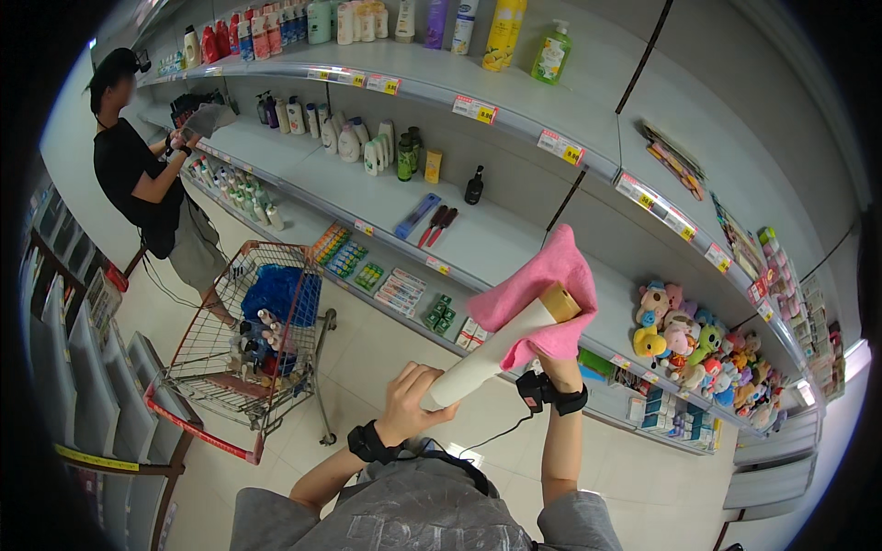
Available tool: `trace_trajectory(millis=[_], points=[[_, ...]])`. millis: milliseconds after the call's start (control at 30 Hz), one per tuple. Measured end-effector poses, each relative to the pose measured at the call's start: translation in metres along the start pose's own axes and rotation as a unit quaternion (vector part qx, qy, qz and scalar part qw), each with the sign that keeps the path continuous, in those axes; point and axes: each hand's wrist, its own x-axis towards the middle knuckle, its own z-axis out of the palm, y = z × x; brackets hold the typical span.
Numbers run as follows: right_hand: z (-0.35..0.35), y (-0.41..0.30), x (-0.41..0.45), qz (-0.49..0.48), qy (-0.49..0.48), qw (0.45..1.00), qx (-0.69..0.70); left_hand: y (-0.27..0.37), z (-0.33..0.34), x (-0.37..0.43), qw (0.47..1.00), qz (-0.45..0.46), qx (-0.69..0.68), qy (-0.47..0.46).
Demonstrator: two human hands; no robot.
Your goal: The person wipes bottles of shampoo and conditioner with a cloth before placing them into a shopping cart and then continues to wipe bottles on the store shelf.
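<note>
A white bottle with a gold cap lies slantwise between my two hands, in front of the shelves. My left hand grips its lower end with fingers and thumb. A pink cloth is wrapped partly around the capped end, and my right hand is beneath that cloth, its fingers mostly hidden. On the middle shelf beyond are two red-handled hairbrushes, a blue packaged item and a dark pump bottle.
A shopping cart holding bottles and a blue plastic bag stands at left. Behind it a person in black handles a greyish sheet at the shelf. Plush toys fill the right shelf; toothpaste boxes lie on the lower one. Another shelf unit stands far left.
</note>
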Motion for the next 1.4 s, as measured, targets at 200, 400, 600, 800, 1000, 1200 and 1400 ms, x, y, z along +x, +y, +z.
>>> trace_trajectory(millis=[200,400,600,800,1000,1200,1400], points=[[-0.014,0.002,-0.002,0.043,-0.041,0.992,0.109,0.009,0.009,-0.009,0.982,-0.105,-0.156,-0.022],[-0.018,-0.005,-0.003,0.025,-0.017,0.985,0.170,0.010,0.018,-0.023,0.875,-0.294,-0.385,0.009],[-0.032,0.005,-0.001,-0.086,-0.054,0.965,0.240,0.014,0.010,-0.001,0.940,-0.217,-0.261,0.036],[-0.027,0.002,0.005,-0.062,0.023,0.980,0.186,0.016,0.019,0.002,0.908,-0.265,-0.321,0.038],[-0.037,0.013,0.005,-0.159,0.031,0.987,-0.009,0.019,0.023,0.011,0.911,-0.231,-0.341,0.022],[-0.063,0.030,-0.006,-0.162,0.051,0.949,-0.267,0.020,0.024,0.013,0.904,-0.238,-0.355,-0.008],[-0.027,0.019,-0.020,-0.127,0.114,0.964,-0.205,0.013,0.035,0.013,0.923,-0.214,-0.321,0.015]])
